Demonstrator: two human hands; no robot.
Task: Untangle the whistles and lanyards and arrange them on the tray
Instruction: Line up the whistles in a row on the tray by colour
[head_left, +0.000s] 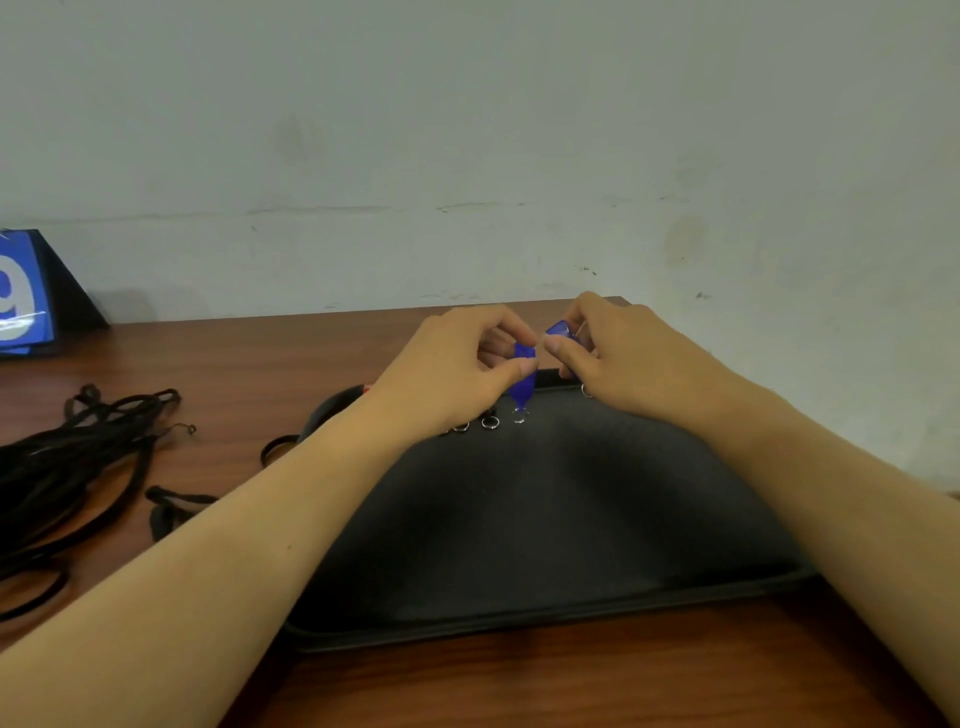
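Forearms cross the black tray (545, 545). Left hand (457, 364) pinches one blue whistle (523, 382), right hand (608, 348) another (560, 329), over its far edge. Next: set both down, then tackle lanyards (78, 457) heaped on bench.

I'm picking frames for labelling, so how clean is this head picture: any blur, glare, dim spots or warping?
Head view: soft throughout; blue whistles and key rings blurred; dark tray dim, little detail; glare streaks the blue sign; wide-angle stretches the forearms.

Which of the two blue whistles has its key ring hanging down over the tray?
The blue whistle in the left hand: it hangs upright, ring just above the black tray. The blue whistle in the right hand is higher, mostly hidden by fingers.
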